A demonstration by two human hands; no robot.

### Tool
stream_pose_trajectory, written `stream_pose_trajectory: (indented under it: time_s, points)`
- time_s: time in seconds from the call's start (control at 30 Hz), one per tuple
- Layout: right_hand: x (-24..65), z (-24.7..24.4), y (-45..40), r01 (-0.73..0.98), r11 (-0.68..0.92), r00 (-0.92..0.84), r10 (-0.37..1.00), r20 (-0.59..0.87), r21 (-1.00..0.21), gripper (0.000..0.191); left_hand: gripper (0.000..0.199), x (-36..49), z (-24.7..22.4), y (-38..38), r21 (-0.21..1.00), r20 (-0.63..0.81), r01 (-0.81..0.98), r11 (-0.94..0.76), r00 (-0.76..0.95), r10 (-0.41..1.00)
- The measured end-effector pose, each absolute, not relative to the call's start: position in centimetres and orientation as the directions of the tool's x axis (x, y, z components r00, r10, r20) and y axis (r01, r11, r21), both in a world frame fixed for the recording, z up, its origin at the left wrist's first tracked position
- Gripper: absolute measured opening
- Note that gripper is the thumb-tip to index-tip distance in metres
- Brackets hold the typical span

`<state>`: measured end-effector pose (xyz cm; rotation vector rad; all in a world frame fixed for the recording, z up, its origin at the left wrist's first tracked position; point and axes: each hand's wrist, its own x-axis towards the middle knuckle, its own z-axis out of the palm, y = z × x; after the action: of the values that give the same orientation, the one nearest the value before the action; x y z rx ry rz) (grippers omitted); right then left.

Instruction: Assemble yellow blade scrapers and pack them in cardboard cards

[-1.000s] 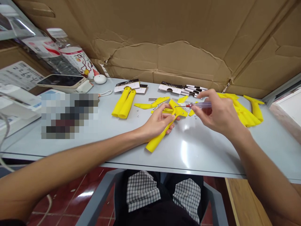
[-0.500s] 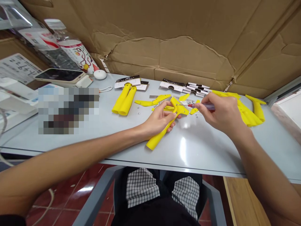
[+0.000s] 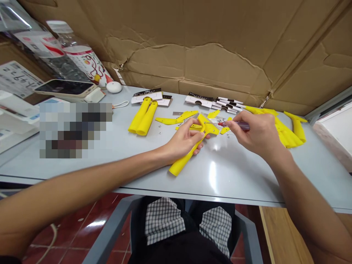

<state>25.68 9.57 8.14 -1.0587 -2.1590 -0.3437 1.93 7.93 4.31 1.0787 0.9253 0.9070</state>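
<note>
My left hand [image 3: 187,141] is closed around a yellow plastic scraper [image 3: 181,163], its tubular handle slanting down toward the table's front edge and its wide head pointing away from me. In my right hand [image 3: 254,130] is a screwdriver [image 3: 239,125] with a clear purplish handle and a red collar. Its thin shaft reaches left, and the tip meets the scraper's head at a small screw. Loose flat yellow pieces [image 3: 166,120], thin metal blades and several small nuts [image 3: 160,132] lie around the head.
Two yellow handles [image 3: 143,119] lie left of my hands, by printed cards [image 3: 199,100] along the back. More yellow scrapers [image 3: 293,135] are piled at right. A phone [image 3: 66,89], bottles [image 3: 86,58] and a white oval object [image 3: 114,87] stand at left. Cardboard [image 3: 214,62] walls the back.
The whole view has shifted slightly, so things sit a little further left. Both hands keep the same hold, with the screwdriver tip still at the scraper's head.
</note>
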Motion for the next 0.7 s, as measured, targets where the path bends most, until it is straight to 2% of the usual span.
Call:
stream_pose_trajectory:
  time_s: [0.13, 0.23, 0.3, 0.53, 0.7]
  points:
    - [25.29, 8.69, 9.01, 0.741, 0.655, -0.433, 0.635, 0.64, -0.148, 0.012, 0.018, 2.1, 4.37, 7.94, 0.965, -0.173, -0.133, 0.228, 0.331, 0.927]
    - [25.1, 8.99, 8.65, 0.686, 0.697, -0.467, 0.642, 0.608, -0.208, 0.01, 0.018, 2.24, 4.53, 7.93, 0.961, -0.188, -0.134, 0.241, 0.32, 0.928]
    - [25.17, 8.86, 8.71, 0.673, 0.711, -0.476, 0.628, 0.616, -0.205, 0.007, 0.019, 2.27, 4.66, 7.9, 0.96, -0.195, -0.134, 0.247, 0.316, 0.929]
    - [25.47, 8.11, 9.42, 0.737, 0.671, -0.415, 0.545, 0.728, -0.082, 0.019, 0.019, 2.19, 5.1, 7.67, 0.964, -0.201, -0.103, 0.245, 0.32, 0.926]
    - [25.16, 8.78, 8.73, 0.704, 0.677, -0.444, 0.655, 0.611, -0.214, 0.014, 0.02, 2.18, 5.15, 7.63, 0.958, -0.21, -0.12, 0.259, 0.323, 0.923]
